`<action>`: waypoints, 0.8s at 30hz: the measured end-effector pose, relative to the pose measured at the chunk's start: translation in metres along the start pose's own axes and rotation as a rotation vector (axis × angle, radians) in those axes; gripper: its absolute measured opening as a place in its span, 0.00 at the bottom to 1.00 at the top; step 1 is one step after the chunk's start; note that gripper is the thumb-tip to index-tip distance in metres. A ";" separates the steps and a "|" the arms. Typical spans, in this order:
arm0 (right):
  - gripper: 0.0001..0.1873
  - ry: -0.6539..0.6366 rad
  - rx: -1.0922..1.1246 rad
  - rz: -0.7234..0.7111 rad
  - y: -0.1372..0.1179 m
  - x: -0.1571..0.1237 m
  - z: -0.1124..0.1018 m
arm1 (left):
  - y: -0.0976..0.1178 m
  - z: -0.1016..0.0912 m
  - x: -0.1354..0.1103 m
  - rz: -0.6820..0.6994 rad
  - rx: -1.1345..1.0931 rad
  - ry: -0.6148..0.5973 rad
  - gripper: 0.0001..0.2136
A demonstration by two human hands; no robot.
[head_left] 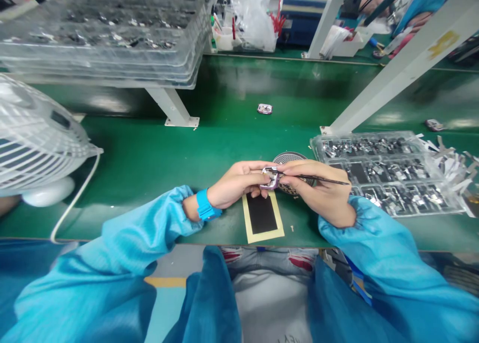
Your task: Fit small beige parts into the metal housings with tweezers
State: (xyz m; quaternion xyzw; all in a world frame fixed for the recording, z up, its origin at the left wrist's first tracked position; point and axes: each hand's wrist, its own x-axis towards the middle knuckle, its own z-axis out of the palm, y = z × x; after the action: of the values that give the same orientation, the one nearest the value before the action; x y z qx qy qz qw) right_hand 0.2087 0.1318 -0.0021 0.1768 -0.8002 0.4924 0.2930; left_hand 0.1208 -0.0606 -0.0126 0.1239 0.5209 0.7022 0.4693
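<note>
Between the fingertips of my left hand [237,180] is a small purple-rimmed device housing [270,184] with a white inside. My right hand [322,183] is closed around dark, slim tweezers [324,178], whose tips reach into the housing. Fingers of both hands meet at the housing's edge and partly hide it. Below them a black sheet with a pale yellow border [264,215] lies on the bench. A round dish with a perforated grey top [290,157] stands just behind my right fingers, mostly covered by them.
A clear compartment tray of small parts [389,173] lies right, beside white strips [449,166]. Another housing [265,109] sits further back. A white fan [37,138] stands left, beneath stacked plastic trays [105,58]. White metal posts [396,63] rise from the green bench [149,158].
</note>
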 end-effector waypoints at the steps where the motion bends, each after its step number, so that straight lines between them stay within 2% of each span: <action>1: 0.06 -0.011 -0.002 0.004 0.001 0.000 0.000 | -0.001 -0.001 0.000 0.003 0.007 -0.001 0.24; 4: 0.07 -0.017 0.004 0.022 0.003 -0.001 0.001 | -0.004 -0.003 0.001 0.018 0.033 -0.013 0.23; 11: 0.04 0.085 0.069 0.149 0.004 -0.005 0.004 | -0.001 -0.001 0.000 0.008 0.084 -0.037 0.24; 18: 0.08 0.020 0.029 0.011 0.002 -0.002 0.000 | 0.000 -0.002 0.000 -0.035 -0.012 -0.037 0.24; 24: 0.10 0.001 0.010 -0.042 0.002 0.000 0.000 | 0.002 -0.002 -0.001 -0.045 -0.043 -0.044 0.23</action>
State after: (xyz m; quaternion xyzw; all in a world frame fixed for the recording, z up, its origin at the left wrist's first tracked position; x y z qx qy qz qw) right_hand 0.2075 0.1327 -0.0036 0.1945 -0.7937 0.4903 0.3029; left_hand 0.1188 -0.0624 -0.0114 0.1174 0.4979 0.6995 0.4990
